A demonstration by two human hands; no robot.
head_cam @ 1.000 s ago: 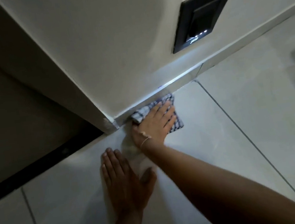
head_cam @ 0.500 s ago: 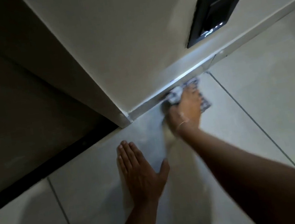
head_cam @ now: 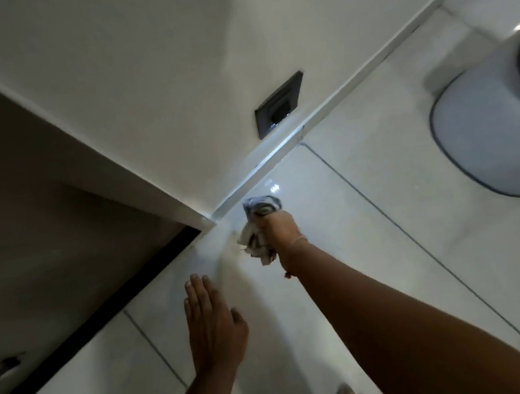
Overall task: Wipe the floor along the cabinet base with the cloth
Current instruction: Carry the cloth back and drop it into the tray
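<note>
Bunching up easily, the cloth (head_cam: 258,230) looks soft and light, so a full fist around the middle works best. The right hand (head_cam: 282,232) is closed tight on it, near the cabinet base (head_cam: 249,181). The left hand (head_cam: 211,324) lies flat and open on the floor (head_cam: 371,214).

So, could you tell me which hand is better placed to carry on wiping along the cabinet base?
The right hand: its grip is closed on the bunched cloth beside the base strip. The left hand lies flat on the floor, further back, apparently bracing.
</note>
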